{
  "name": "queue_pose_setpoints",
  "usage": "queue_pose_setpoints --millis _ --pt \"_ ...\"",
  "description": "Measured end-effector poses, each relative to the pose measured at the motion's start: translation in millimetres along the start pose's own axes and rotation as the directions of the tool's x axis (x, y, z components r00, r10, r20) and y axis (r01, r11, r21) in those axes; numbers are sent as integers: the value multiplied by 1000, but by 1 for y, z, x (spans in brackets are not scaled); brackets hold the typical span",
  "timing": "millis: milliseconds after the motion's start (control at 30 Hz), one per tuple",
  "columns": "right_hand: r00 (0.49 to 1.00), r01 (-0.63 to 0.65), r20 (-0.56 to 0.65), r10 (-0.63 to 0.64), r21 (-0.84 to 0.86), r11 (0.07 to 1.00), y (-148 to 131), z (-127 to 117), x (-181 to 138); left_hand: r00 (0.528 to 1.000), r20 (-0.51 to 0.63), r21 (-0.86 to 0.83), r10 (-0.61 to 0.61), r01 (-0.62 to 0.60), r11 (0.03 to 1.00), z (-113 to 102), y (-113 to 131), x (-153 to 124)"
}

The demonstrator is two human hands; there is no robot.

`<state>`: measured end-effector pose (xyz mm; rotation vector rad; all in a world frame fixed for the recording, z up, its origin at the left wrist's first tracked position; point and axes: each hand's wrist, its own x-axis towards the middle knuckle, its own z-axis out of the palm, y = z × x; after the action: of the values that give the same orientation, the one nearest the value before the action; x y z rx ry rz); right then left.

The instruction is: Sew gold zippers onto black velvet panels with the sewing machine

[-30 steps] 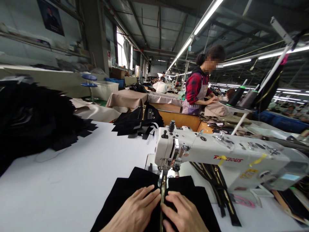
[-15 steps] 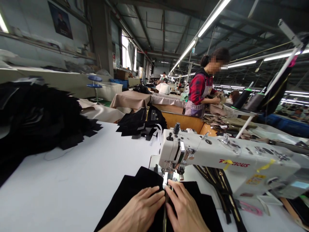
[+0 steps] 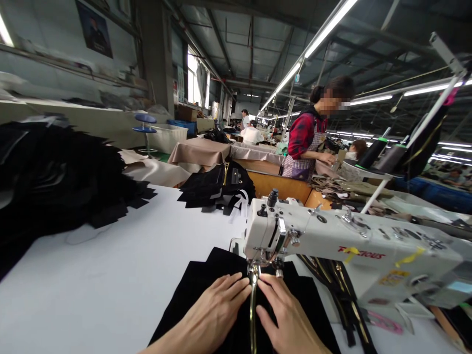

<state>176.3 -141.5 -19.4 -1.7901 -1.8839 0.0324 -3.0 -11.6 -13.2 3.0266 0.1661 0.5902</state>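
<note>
Black fabric [image 3: 206, 295] lay flat at the near edge of the white table [image 3: 110, 265], right under the needle of the sewing machine [image 3: 332, 246]. My left hand [image 3: 214, 314] pressed down on it, fingers spread flat, gripping nothing. My right hand [image 3: 287, 319] did the same just across the gold zipper [image 3: 252, 319], which ran between my two hands toward the presser foot. Loose zipper strips [image 3: 339, 290] lay beneath the machine's arm, and a black pile [image 3: 55, 182] sat at the left edge.
</note>
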Motion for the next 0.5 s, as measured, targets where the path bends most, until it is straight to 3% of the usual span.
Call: queue_pose_setpoints --millis 133,500 --pt "998 69 2 -69 -9 998 -7 3 -14 1000 23 14 -1 0 1000 4 -2 -1" --pt "997 66 -26 -66 -2 998 -7 4 -14 999 40 7 -5 4 1000 -2 -1 0"
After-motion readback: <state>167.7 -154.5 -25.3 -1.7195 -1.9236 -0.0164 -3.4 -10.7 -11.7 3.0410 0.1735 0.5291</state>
